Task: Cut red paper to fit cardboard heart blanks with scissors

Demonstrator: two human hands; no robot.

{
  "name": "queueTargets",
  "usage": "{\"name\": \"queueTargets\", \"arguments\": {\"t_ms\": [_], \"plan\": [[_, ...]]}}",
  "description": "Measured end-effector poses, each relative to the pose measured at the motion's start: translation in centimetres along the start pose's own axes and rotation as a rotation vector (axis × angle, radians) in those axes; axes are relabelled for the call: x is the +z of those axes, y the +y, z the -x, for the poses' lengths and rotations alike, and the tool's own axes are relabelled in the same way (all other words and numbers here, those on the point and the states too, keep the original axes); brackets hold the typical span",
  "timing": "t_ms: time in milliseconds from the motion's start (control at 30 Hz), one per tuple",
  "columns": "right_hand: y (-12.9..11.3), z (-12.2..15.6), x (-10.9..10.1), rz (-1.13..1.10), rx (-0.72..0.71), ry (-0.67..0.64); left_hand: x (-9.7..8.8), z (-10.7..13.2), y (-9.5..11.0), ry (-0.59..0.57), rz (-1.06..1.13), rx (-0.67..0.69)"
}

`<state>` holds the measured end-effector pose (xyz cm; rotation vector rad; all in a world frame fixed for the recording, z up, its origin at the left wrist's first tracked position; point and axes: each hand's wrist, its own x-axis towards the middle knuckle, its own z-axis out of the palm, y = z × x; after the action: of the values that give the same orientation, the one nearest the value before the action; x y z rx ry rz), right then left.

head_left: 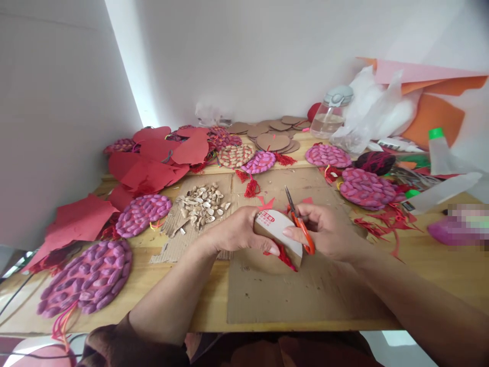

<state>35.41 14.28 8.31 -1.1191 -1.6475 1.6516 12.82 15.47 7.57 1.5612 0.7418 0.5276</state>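
My left hand (pixel 248 232) grips a cardboard piece (pixel 277 224) with a white face and red printing, its thumb pressed over the near side. A red tassel or bit of yarn (pixel 284 256) shows under that thumb. In my right hand (pixel 324 232) are orange-handled scissors (pixel 305 235), blades pointing up and away. The right thumb also touches the cardboard's edge. Both hands are above a brown cardboard sheet (pixel 298 300). Red paper scraps (pixel 266 204) lie just behind the held piece.
Pistachio-like shells (pixel 204 204) are heaped left of centre. Round purple shell-covered discs (pixel 89 278) lie on both sides, with red paper (pixel 148 160) at the left. Plain cardboard discs (pixel 273 141) are at the back. A water bottle (pixel 330 114) and glue bottles (pixel 443 191) stand or lie right.
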Motion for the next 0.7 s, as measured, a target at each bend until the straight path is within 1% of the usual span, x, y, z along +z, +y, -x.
{"name": "queueTargets", "arguments": {"t_ms": [33, 67, 133, 167, 200, 233, 267, 300, 367, 433, 500, 533, 600, 700], "plan": [[0.5, -0.1, -0.1, -0.021, -0.016, 0.049, -0.1, -0.2, -0.1, 0.077, 0.002, 0.019], [0.9, -0.3, -0.3, -0.048, -0.040, 0.109, -0.2, -0.4, -0.2, 0.189, 0.003, 0.045], [1.7, -0.6, -0.9, -0.108, -0.117, 0.249, -0.6, -0.8, -0.4, 0.503, 0.051, 0.117], [1.9, -0.8, -1.2, -0.134, -0.165, 0.320, -0.8, -1.0, -0.6, 0.667, 0.118, 0.150], [2.0, -0.9, -1.4, -0.156, -0.213, 0.384, -1.0, -1.2, -0.7, 0.804, 0.212, 0.174], [2.1, -1.1, -1.6, -0.172, -0.256, 0.440, -1.0, -1.4, -0.9, 0.899, 0.320, 0.187], [2.1, -1.2, -1.7, -0.186, -0.291, 0.484, -1.0, -1.6, -1.1, 0.938, 0.431, 0.188], [2.0, -1.3, -1.8, -0.200, -0.317, 0.517, -0.7, -1.8, -1.3, 0.922, 0.524, 0.180], [1.7, -1.2, -1.6, -0.229, -0.350, 0.560, 0.2, -2.0, -1.6, 0.827, 0.650, 0.156], [1.4, -0.9, -1.2, -0.248, -0.360, 0.573, 1.7, -2.2, -2.0, 0.710, 0.760, 0.134], [1.2, -0.7, -0.6, -0.263, -0.360, 0.554, 3.4, -2.4, -2.3, 0.637, 0.871, 0.130], [1.1, -0.6, -0.3, -0.268, -0.362, 0.537, 4.2, -2.4, -2.3, 0.626, 0.920, 0.117], [1.1, -0.5, 0.1, -0.270, -0.367, 0.493, 5.3, -2.4, -2.4, 0.644, 0.996, 0.092], [1.4, -0.6, 0.2, -0.234, -0.359, 0.425, 5.6, -2.5, -2.1, 0.699, 1.044, 0.066]]}}
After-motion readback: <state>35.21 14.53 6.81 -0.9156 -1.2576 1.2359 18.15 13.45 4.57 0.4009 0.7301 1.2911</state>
